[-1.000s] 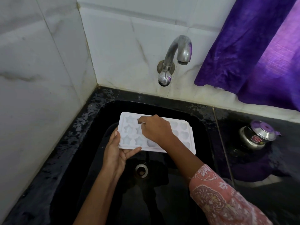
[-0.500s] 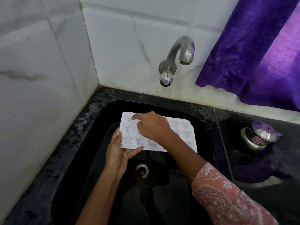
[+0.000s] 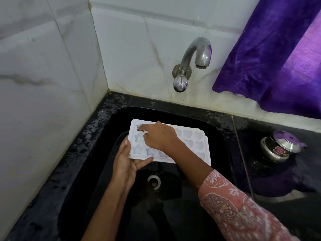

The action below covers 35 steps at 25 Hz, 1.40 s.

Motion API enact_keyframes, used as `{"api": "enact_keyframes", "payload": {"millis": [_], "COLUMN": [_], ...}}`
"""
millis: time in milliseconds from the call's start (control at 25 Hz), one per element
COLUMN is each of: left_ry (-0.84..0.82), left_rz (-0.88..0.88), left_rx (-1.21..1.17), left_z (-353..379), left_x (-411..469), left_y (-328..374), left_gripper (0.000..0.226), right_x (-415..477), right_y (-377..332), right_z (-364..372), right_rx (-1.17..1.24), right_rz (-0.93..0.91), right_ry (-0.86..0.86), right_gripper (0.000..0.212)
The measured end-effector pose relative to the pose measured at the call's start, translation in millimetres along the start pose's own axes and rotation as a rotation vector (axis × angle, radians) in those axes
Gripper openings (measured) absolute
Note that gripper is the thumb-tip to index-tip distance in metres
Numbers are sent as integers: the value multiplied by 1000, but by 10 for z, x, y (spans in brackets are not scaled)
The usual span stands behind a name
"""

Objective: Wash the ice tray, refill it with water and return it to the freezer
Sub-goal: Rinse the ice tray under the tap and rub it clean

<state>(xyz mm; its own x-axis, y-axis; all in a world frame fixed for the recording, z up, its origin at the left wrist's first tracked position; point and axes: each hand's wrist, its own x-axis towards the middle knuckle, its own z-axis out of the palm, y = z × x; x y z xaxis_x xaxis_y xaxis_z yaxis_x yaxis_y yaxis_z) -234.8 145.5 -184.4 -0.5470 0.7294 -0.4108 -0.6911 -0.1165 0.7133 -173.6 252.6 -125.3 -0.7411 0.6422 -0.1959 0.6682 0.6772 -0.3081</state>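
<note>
As rt hand (image 3: 159, 136) blocks tray (image 3: 192, 143) (partly), tap (image 3: 196, 54) overhangs.

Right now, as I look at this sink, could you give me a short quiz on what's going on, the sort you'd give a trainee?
1. True or false: water is running from the tap.
2. Which hand grips the ice tray by its edge? A) left hand B) right hand C) neither
3. Which two shapes are the ice tray's hollows?

Key:
1. False; no stream shows under the tap.
2. A; the right hand only pokes a finger into a corner hollow.
3. Stars and hearts.
</note>
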Motion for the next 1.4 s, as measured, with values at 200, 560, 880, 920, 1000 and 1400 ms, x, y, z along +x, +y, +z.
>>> {"api": "enact_keyframes", "payload": {"millis": [200, 560, 880, 920, 1000, 1400], "left_ry": [-11, -2, 15, 24, 44, 27], "left_rz": [3, 39, 36, 35, 34, 21], "left_rx": [-5, 26, 22, 16, 8, 10], "left_z": [15, -44, -89, -102, -116, -140], "left_x": [-20, -45, -15, -18, -25, -26], "left_y": [-14, 12, 69, 74, 80, 123], "left_gripper": [22, 22, 24, 24, 25, 24], "right_x": [8, -2, -567, -670, -856, -1039], "right_y": [-31, -72, 336, 418, 574, 783], "right_z": [19, 21, -126, -125, -116, -22], "right_rx": [-77, 66, 305, 329, 334, 253], "right_rz": [-3, 24, 228, 282, 377, 492], "right_ry": [70, -31, 152, 181, 223, 231], "right_gripper": [40, 43, 43, 43, 43, 40]}}
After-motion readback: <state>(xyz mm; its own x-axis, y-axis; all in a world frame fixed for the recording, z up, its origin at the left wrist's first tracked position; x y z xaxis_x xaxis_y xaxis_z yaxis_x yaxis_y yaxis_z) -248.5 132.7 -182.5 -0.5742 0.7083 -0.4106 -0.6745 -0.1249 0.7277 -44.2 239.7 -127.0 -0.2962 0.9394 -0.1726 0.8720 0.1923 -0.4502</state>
